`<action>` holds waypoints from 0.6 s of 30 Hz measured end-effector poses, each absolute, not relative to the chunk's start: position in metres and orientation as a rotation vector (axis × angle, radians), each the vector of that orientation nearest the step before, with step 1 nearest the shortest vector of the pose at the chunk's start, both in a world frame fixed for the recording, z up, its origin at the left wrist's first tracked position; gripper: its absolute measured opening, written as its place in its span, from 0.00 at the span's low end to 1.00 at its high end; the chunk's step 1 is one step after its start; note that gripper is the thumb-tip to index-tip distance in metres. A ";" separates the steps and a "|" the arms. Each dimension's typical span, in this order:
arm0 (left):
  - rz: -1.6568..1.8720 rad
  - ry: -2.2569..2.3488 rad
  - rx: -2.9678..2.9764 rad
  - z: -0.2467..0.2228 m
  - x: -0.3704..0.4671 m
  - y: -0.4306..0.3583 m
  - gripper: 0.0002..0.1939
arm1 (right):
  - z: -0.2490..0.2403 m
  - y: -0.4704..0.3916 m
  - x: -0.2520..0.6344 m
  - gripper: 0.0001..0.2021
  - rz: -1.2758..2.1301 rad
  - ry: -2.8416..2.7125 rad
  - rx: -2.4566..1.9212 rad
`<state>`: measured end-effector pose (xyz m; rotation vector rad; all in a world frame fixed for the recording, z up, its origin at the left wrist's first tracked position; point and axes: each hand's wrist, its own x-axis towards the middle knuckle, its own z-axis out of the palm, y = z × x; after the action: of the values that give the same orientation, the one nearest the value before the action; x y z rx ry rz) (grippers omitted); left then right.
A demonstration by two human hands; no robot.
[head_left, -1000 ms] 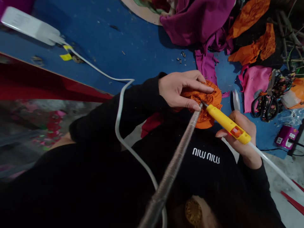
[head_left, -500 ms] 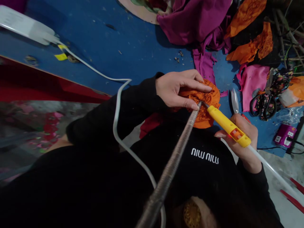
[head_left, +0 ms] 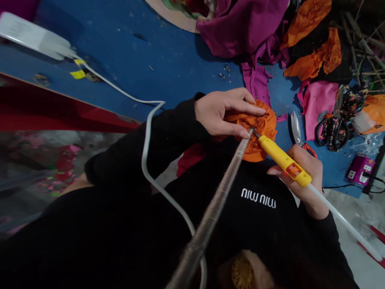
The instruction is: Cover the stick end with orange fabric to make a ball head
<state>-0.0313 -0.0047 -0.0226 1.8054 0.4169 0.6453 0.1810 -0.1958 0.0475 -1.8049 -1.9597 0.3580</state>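
Open tabletop (head_left: 168, 52) lies beyond the left hand (head_left: 218, 110); scissors (head_left: 296, 127) crowd the right hand (head_left: 313, 168).

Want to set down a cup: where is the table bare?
The widest patch of blue table lies between the white block and purple cloth, bordered by the white cord; only small scraps dot it. Crowded: the right side, with orange pieces, pink cloth and black-handled scissors.

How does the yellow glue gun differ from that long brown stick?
Color: the glue gun is bright yellow, while the stick is dull brown.
Length: the glue gun is short; the stick looks much longer, running to the picture's bottom edge.
Hold: the right hand grips the glue gun, while the stick's upper end is by the left hand.
Both have their tips at the crinkled orange cloth.
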 end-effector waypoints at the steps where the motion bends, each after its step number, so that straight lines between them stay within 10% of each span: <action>1: 0.617 0.404 1.827 -0.022 -0.032 -0.004 0.31 | 0.048 -0.196 0.181 0.24 0.375 -1.960 -1.798; 18: 0.673 0.529 1.654 -0.028 -0.029 -0.008 0.34 | 0.013 -0.199 0.187 0.17 0.563 -0.991 -1.767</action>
<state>-0.0288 -0.0083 -0.0281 1.6537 0.5291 0.6726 0.1870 -0.1994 0.0127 -1.7668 -0.9913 0.5630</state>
